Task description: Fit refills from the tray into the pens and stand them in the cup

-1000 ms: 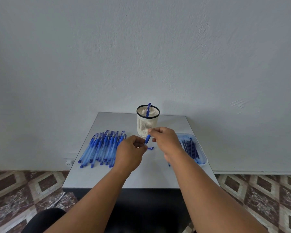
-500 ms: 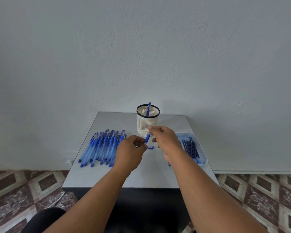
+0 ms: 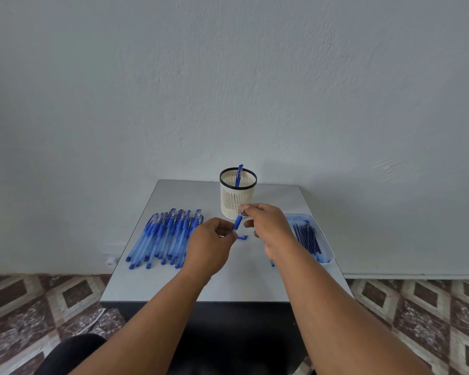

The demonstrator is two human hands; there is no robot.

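Observation:
A blue pen point(image 3: 238, 222) is held between both hands just in front of the cup. My right hand point(image 3: 268, 226) pinches its upper end and my left hand point(image 3: 210, 243) pinches its lower end. The cream slotted cup point(image 3: 236, 201) with a black rim stands at the back middle of the table, with one blue pen point(image 3: 238, 175) standing in it. Several blue pens point(image 3: 165, 236) lie in a row on the left. A pale blue tray point(image 3: 326, 250) of dark blue refills point(image 3: 307, 236) sits on the right. A small blue piece point(image 3: 243, 237) lies on the table below the held pen.
The small grey table point(image 3: 228, 282) stands against a white wall. A blue end point(image 3: 272, 263) pokes out from under my right forearm by the tray. Patterned floor tiles lie on both sides, and a white cable point(image 3: 92, 319) runs along the floor at the left.
Both hands stay on the pen; my right hand has shifted slightly up and back toward the cup. Nothing else on the table has moved.

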